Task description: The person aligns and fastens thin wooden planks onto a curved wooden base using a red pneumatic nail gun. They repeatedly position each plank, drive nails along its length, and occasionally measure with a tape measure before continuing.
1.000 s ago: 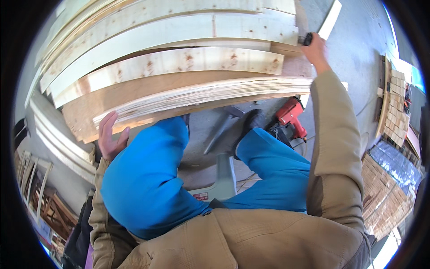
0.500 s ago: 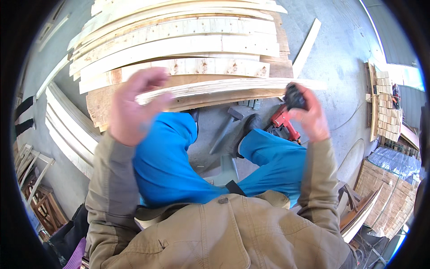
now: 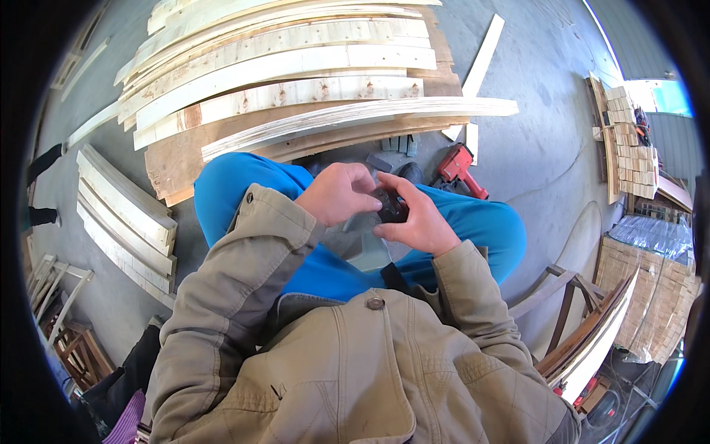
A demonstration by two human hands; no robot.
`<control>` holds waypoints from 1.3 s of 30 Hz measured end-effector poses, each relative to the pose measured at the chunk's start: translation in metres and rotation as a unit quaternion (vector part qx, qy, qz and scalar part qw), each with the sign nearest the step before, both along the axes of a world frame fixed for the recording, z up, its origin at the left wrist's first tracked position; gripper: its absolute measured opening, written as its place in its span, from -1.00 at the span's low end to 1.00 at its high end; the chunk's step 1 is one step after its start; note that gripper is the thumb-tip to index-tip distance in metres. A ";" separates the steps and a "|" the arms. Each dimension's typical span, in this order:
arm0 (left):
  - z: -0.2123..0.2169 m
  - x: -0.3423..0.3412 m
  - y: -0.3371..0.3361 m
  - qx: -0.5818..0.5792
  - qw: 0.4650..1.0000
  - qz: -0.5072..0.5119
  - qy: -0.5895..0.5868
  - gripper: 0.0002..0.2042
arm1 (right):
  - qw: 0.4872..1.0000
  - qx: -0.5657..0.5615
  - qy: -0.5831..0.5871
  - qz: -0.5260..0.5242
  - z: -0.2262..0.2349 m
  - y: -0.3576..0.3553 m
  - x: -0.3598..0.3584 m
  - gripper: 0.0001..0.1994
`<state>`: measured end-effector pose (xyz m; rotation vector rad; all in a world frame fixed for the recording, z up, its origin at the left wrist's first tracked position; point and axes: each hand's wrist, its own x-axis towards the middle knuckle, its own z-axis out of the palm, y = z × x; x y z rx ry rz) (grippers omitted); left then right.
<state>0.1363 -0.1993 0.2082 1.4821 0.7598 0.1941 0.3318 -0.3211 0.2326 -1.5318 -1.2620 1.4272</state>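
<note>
In front of my lap, my right hand [image 3: 423,223] is closed round a small black rounded object [image 3: 390,207], whose exact kind is hard to make out. My left hand [image 3: 339,194] meets it from the other side, thumb and fingers bent against the object. Fingers cover much of it. Both hands are above the gap between my blue-trousered knees. Just beyond my right knee lies a red nail gun [image 3: 458,169] on the floor. A hammer's head [image 3: 379,163] shows past my left fingers, the rest of the hammer mostly hidden.
Ahead, pale wooden planks [image 3: 288,59] lie on a brown board [image 3: 177,166]. A loose strip [image 3: 484,55] rests at their right. More planks [image 3: 122,218] are stacked at left. Bundled wood blocks [image 3: 632,148] and a wrapped stack [image 3: 640,288] stand at right. A hose [image 3: 558,189] crosses the floor.
Both hands came inward and down from over the planks and now meet above my lap. The black object moved left with my right hand. My left hand, formerly apart, now touches it.
</note>
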 end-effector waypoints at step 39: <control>0.003 -0.043 0.086 0.007 0.880 0.460 -0.119 -0.73 | 0.951 -0.304 0.004 -0.052 -0.148 -0.005 -0.027 -0.79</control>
